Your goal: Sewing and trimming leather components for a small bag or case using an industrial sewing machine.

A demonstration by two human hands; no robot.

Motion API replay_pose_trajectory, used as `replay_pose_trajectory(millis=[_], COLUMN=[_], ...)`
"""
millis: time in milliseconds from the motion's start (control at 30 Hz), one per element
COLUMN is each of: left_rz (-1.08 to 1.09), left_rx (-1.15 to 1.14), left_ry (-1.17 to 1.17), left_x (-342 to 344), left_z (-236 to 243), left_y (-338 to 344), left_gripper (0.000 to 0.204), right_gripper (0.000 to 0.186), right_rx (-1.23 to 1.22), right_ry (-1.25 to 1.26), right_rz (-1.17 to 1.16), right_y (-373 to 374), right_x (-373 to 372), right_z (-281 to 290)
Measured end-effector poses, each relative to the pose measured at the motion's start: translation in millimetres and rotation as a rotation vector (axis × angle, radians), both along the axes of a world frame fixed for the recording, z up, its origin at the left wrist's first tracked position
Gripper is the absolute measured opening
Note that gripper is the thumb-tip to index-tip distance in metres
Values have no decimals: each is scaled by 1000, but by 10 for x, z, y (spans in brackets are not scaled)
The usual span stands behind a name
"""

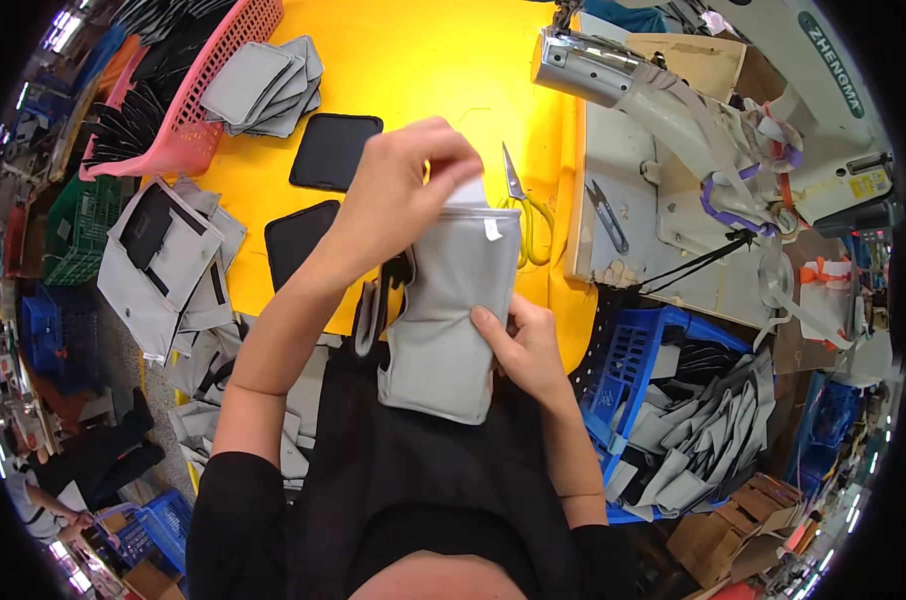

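Note:
A grey fabric pouch hangs upright in front of my body, with a small white tag at its top edge. My right hand grips the pouch's right side, thumb on the front face; the other fingers are mostly hidden behind it. At the pouch's top edge my left hand is closed in a pinch on a thin white piece, whose lower end is hidden by the pouch. A folded grey and black part shows at the pouch's left side.
Yellow-handled scissors and black panels lie on the yellow table. Grey pieces lean by a pink basket. Right are thread snips, a sewing machine and a blue crate. A person is far left.

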State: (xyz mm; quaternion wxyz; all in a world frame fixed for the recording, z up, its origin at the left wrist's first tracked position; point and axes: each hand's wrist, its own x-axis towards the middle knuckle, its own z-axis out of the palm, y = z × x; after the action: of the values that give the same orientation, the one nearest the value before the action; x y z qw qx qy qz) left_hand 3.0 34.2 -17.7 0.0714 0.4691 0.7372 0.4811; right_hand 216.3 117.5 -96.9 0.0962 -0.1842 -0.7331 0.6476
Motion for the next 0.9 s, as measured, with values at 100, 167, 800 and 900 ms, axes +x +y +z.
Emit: replay_pose_trajectory(millis=[100, 167, 800, 900], left_rz=[164, 212, 63, 58], left_rx=[219, 341, 159, 169], left_ry=[-343, -760, -597, -610], left_x=[-195, -224, -2, 8], left_z=[-198, -322, -730, -717], left_y=[66, 38, 55, 42], left_gripper=[8, 6, 14, 16], right_gripper=[21, 22, 20, 22], right_rx=[-203, -272, 1015, 1340], right_ry=[-108, -155, 10, -73], right_rz=[-29, -47, -496, -535], right_y=[-81, -84, 936, 1294], right_x=[49, 107, -55, -173], right_z=[-191, -236, -212, -393])
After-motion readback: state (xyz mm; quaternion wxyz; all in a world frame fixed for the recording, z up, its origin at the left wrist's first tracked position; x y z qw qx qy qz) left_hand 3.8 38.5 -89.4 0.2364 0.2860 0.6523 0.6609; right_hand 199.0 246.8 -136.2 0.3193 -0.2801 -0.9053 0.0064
